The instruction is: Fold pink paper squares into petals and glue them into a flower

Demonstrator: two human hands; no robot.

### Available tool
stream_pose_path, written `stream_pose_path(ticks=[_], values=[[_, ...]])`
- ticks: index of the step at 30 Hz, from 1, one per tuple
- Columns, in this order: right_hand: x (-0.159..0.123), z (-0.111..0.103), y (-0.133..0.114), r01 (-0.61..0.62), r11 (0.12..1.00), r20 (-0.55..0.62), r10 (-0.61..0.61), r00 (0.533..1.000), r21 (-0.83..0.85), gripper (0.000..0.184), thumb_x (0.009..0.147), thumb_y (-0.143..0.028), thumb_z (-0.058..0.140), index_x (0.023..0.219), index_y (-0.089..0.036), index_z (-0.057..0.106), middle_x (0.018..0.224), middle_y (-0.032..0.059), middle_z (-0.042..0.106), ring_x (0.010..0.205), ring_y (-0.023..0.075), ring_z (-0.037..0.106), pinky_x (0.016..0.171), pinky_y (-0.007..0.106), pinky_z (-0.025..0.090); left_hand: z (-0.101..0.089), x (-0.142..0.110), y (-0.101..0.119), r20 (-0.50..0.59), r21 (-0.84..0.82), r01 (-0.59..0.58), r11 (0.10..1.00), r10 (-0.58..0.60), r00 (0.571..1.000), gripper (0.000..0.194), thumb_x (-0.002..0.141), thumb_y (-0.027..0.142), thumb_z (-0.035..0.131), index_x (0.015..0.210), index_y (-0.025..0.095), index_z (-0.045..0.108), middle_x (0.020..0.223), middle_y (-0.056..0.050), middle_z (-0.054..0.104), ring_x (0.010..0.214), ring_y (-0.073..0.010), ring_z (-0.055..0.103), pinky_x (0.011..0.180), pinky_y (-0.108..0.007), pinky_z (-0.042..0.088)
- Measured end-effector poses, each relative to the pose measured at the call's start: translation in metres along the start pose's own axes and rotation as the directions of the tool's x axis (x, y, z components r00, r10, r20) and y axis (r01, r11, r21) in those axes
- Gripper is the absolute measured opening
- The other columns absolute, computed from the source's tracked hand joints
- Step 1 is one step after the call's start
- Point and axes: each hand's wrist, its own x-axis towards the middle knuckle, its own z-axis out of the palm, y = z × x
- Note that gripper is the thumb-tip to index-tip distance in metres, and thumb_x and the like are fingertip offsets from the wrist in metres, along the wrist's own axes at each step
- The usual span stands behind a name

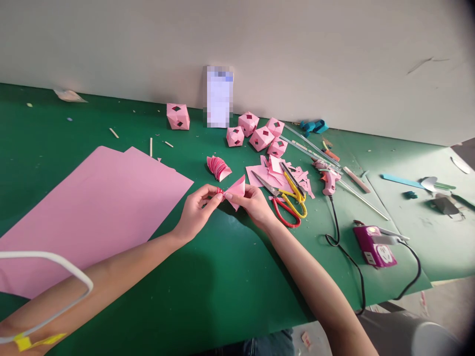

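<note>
Above the middle of the green table, my left hand [200, 210] and my right hand [254, 202] meet at a small folded piece of pink paper [236, 189]. Both hands are closed on it, thumbs on the near side; the paper fans out as a pointed flap between them. Just beyond my fingers lies a curved stack of pink paper pieces [218, 168]. Scissors with red and yellow handles [291, 205] rest on pink paper scraps [256, 175] right of my right hand.
Large pink sheets [100, 207] cover the left. Folded pink paper shapes [261, 138] and a phone [219, 96] stand at the back. A pink glue gun [329, 180], its cord and a purple power socket [374, 247] lie on the right. A white bent tube [55, 257] crosses lower left.
</note>
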Motion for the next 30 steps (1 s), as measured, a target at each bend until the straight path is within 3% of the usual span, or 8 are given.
stream_pose_path(ticks=[30], values=[[0.0006,-0.0031,0.0018,0.004,1.000,0.012,-0.004,1.000,-0.010,0.040,0.057,-0.040,0.104,0.080,-0.019,0.079,0.078,0.0004,0.076,0.073,0.0151,0.063,0.072,0.029,0.049,-0.0018,-0.0004,-0.0009,0.021,0.019,-0.019,1.000,0.018,1.000,0.029,0.095,0.049,0.073,0.092,0.020,0.072,0.090,-0.004,0.072,0.085,-0.0187,0.068,0.071,-0.029,0.053]])
